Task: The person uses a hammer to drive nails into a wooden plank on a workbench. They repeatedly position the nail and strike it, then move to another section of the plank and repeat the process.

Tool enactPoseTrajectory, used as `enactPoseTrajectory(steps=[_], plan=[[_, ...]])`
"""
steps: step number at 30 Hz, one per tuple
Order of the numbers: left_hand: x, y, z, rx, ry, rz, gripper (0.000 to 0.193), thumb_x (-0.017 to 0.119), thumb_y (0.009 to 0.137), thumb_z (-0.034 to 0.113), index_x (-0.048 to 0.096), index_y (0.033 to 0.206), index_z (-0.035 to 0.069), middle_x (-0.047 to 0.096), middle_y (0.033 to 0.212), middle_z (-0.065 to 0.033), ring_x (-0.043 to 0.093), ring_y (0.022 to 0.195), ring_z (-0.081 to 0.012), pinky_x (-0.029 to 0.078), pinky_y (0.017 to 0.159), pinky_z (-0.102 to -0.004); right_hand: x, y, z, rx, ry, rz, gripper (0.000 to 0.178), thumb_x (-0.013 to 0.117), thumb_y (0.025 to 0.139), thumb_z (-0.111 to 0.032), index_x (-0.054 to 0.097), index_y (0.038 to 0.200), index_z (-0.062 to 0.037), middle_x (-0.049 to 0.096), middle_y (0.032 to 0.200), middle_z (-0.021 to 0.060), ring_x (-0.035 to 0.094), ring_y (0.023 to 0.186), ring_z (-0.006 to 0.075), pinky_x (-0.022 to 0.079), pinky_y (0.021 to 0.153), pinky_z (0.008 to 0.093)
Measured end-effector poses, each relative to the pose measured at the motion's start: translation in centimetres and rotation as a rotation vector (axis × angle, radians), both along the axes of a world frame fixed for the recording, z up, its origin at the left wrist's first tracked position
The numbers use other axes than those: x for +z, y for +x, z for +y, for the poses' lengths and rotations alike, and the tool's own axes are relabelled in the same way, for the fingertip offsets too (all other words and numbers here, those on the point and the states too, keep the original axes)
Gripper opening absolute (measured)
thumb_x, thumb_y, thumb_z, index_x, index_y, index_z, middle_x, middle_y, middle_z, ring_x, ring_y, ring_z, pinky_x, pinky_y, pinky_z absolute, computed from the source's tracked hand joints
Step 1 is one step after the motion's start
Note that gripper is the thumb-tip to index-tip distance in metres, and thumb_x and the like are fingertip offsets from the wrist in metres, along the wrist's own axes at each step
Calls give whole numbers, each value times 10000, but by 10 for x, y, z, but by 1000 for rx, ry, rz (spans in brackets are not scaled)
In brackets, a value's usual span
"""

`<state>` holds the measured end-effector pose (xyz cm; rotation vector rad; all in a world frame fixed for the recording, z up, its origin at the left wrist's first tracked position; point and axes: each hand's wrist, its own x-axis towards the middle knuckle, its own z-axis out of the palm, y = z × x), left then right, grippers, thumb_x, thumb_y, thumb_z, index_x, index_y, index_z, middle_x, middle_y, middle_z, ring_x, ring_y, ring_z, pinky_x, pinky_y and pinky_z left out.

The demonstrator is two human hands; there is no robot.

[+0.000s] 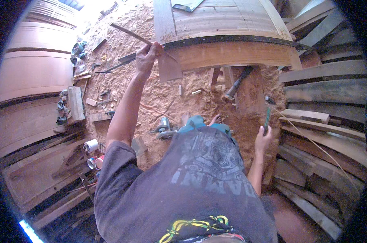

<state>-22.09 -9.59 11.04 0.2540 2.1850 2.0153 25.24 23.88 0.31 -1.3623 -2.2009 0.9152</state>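
Note:
My left hand (pixel 147 57) is raised at the near left corner of a wooden door-like panel (pixel 220 22). Its fingers close round a thin dark wooden strip (pixel 129 33), which slants from upper left down toward the panel. Beside that hand, a long black metal bar (pixel 232 39) with holes runs along the panel's near edge; whether the hand also touches the bar is unclear. My right hand (pixel 263 139), low on the right, is closed on a slim green stick-like tool (pixel 267 116) pointing up. Its exact kind does not show.
Wood shavings (pixel 126 87) cover the floor. A teal power tool (pixel 164 128) lies near my feet, and a dark-handled tool (pixel 238 84) rests below the panel. Stacked boards (pixel 321 77) line the right; large panels (pixel 37 77) stand at left, with a white can (pixel 91 145) nearby.

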Motion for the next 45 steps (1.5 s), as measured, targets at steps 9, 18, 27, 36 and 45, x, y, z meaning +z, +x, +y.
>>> enactPoseTrajectory(steps=[9, 18, 27, 36, 45], plan=[[-10, -11, 5, -36, 35, 30, 164, 626, 1019, 160, 659, 1065, 6, 749, 944, -102, 711, 887, -156, 592, 799, -311, 24, 41, -58, -304, -480, 88, 458, 710, 957, -305, 599, 1224, 50, 614, 859, 65, 532, 657, 154, 457, 593, 327], [-7, -16, 1, -49, -61, 132, 135, 633, 1010, 119, 665, 1082, 9, 747, 968, -93, 714, 915, -156, 585, 829, -303, 68, -11, -94, -300, -510, 206, 374, 709, 959, -329, 633, 1195, -48, 505, 695, -32, 408, 508, 50, 303, 440, 251], [-9, -13, 11, -513, -352, 304, 227, 646, 1014, 242, 705, 1113, 47, 739, 1071, -31, 693, 980, -170, 545, 925, -349, 134, -97, -96, 11, -489, 199, 254, 673, 997, -256, 631, 1163, -69, 512, 726, -47, 442, 541, 35, 364, 464, 210], [16, -23, 22, -473, -73, 246, 194, 702, 962, 139, 730, 1119, 29, 762, 998, -73, 661, 970, -99, 534, 893, -304, 265, -216, -107, 682, 19, 121, 257, 637, 1019, -291, 620, 993, -36, 577, 693, 67, 506, 610, 149, 436, 585, 348], [-5, -23, 20, -437, 13, 251, 166, 697, 965, 138, 730, 1060, 7, 750, 1026, -50, 680, 968, -130, 542, 891, -311, 308, -292, -118, 896, -269, 137, 304, 616, 1040, -313, 567, 876, -63, 440, 623, -50, 402, 537, 57, 343, 495, 243]])
